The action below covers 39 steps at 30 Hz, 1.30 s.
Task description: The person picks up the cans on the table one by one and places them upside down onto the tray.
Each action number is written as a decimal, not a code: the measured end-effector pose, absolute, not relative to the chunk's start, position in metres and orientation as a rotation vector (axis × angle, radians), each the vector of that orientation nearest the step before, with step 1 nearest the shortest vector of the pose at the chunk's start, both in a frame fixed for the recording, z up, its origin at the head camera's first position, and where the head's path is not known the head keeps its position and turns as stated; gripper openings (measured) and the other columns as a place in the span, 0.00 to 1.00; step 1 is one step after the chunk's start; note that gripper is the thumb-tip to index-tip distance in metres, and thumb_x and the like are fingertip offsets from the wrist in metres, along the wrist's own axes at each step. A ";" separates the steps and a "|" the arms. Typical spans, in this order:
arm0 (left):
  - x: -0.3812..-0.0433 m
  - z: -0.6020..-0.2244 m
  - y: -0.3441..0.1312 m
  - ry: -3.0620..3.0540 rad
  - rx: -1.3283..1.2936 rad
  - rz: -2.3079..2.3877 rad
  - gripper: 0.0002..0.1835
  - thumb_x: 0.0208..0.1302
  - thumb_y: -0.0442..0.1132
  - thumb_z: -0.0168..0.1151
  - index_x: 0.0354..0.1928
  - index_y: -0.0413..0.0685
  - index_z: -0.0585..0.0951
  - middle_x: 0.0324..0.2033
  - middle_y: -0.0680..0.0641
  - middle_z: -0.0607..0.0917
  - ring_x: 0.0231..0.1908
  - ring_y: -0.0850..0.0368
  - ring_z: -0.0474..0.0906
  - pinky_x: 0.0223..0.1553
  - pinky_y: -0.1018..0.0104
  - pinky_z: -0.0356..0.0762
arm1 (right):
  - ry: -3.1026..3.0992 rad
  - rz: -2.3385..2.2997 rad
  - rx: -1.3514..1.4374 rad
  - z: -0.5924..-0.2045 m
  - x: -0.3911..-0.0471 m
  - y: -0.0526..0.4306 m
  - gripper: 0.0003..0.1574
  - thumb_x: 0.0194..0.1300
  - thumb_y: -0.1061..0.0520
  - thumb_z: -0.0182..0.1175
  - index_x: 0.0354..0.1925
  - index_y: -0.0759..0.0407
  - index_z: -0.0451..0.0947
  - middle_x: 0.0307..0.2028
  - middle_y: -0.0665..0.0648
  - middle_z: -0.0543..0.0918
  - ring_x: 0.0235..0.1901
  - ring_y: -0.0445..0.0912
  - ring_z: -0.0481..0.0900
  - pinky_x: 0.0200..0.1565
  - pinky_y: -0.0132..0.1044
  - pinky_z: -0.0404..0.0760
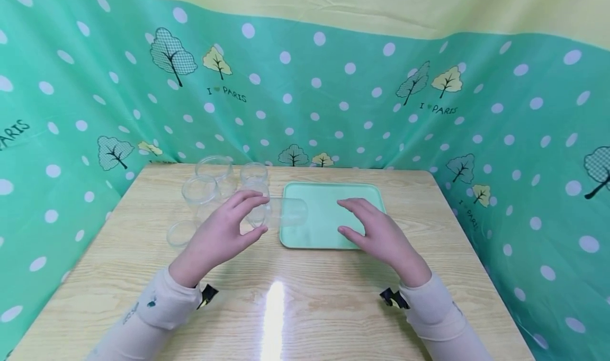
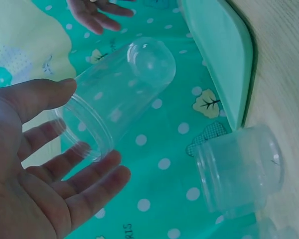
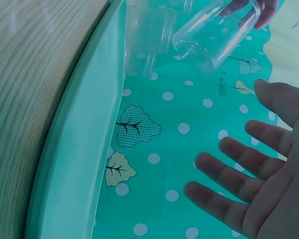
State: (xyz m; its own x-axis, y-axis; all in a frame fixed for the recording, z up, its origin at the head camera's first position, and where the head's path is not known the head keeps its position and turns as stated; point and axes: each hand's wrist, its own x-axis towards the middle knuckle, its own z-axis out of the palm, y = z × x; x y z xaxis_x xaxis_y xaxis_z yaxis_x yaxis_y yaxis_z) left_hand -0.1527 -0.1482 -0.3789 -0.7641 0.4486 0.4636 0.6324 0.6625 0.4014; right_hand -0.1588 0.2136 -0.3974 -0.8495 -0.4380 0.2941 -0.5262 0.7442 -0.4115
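My left hand (image 1: 221, 231) grips a clear plastic jar (image 1: 289, 213) round its ridged mouth end, thumb on one side and fingers on the other. The jar lies sideways in the air, its rounded base pointing right over the left part of a light green tray (image 1: 329, 236). In the left wrist view the jar (image 2: 122, 92) looks see-through, with nothing inside. My right hand (image 1: 383, 234) hovers over the tray's right side, fingers spread and holding nothing. The right wrist view shows a gap between its fingertips (image 3: 209, 162) and the jar's base.
Several more clear jars stand left of the tray, among them a wide one (image 1: 200, 190) and one at the back (image 1: 254, 173). A clear round rim (image 1: 180, 234) shows beside my left forearm. A green dotted curtain (image 1: 314, 101) borders the wooden table (image 1: 314, 308).
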 end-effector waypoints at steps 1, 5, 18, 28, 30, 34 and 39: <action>-0.152 -0.380 -0.149 -2.549 -0.856 -0.796 0.32 0.61 0.43 0.75 0.67 0.50 0.77 0.64 0.47 0.76 0.61 0.48 0.78 0.56 0.51 0.83 | -2.758 0.733 0.777 -0.398 -0.159 0.213 0.37 0.72 0.39 0.63 0.74 0.44 0.67 0.67 0.48 0.74 0.66 0.48 0.75 0.62 0.51 0.80; -0.153 -0.384 -0.151 -2.514 -0.860 -0.800 0.32 0.61 0.42 0.76 0.67 0.51 0.77 0.65 0.48 0.76 0.62 0.48 0.77 0.57 0.52 0.83 | -2.743 0.728 0.783 -0.400 -0.159 0.213 0.38 0.72 0.38 0.62 0.74 0.43 0.66 0.68 0.49 0.73 0.67 0.49 0.74 0.63 0.51 0.79; -0.160 -0.396 -0.156 -2.426 -0.863 -1.055 0.33 0.58 0.37 0.77 0.66 0.49 0.78 0.64 0.46 0.77 0.62 0.52 0.76 0.50 0.58 0.85 | -2.677 0.947 0.799 -0.400 -0.159 0.215 0.39 0.71 0.42 0.65 0.75 0.44 0.65 0.70 0.49 0.71 0.69 0.49 0.71 0.65 0.52 0.77; -0.160 -0.398 -0.156 -2.364 -0.842 -1.432 0.32 0.58 0.33 0.78 0.65 0.51 0.78 0.63 0.49 0.79 0.55 0.50 0.81 0.47 0.59 0.87 | -2.514 1.227 0.938 -0.401 -0.164 0.214 0.42 0.67 0.57 0.70 0.74 0.45 0.66 0.70 0.52 0.71 0.66 0.48 0.73 0.63 0.52 0.78; -0.161 -0.400 -0.155 -2.345 -0.865 -1.461 0.33 0.56 0.31 0.78 0.64 0.49 0.78 0.63 0.48 0.79 0.55 0.49 0.80 0.47 0.57 0.87 | -2.486 1.288 0.963 -0.402 -0.166 0.214 0.42 0.66 0.59 0.70 0.74 0.47 0.66 0.71 0.54 0.71 0.66 0.49 0.74 0.62 0.52 0.79; -0.162 -0.405 -0.152 -2.289 -0.948 -1.471 0.34 0.52 0.25 0.78 0.63 0.43 0.78 0.64 0.44 0.78 0.58 0.48 0.78 0.48 0.53 0.87 | -2.464 1.376 0.984 -0.405 -0.166 0.213 0.43 0.65 0.62 0.71 0.74 0.47 0.67 0.71 0.56 0.70 0.65 0.50 0.75 0.61 0.53 0.81; -0.161 -0.408 -0.149 -2.249 -1.007 -1.487 0.34 0.52 0.24 0.78 0.63 0.43 0.78 0.64 0.43 0.78 0.60 0.53 0.77 0.48 0.56 0.87 | -2.475 1.449 0.976 -0.407 -0.165 0.208 0.45 0.65 0.64 0.70 0.75 0.45 0.65 0.70 0.52 0.70 0.65 0.50 0.76 0.60 0.50 0.82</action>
State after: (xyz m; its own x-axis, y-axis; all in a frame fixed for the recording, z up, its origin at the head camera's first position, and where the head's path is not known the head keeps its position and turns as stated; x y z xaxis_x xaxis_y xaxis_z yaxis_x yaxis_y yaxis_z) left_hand -0.1614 -0.1491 -0.4085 -0.7249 0.4028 0.5588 0.6719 0.2344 0.7026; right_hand -0.1654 0.2083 -0.4067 -0.7869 -0.4711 0.3986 -0.5783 0.3373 -0.7429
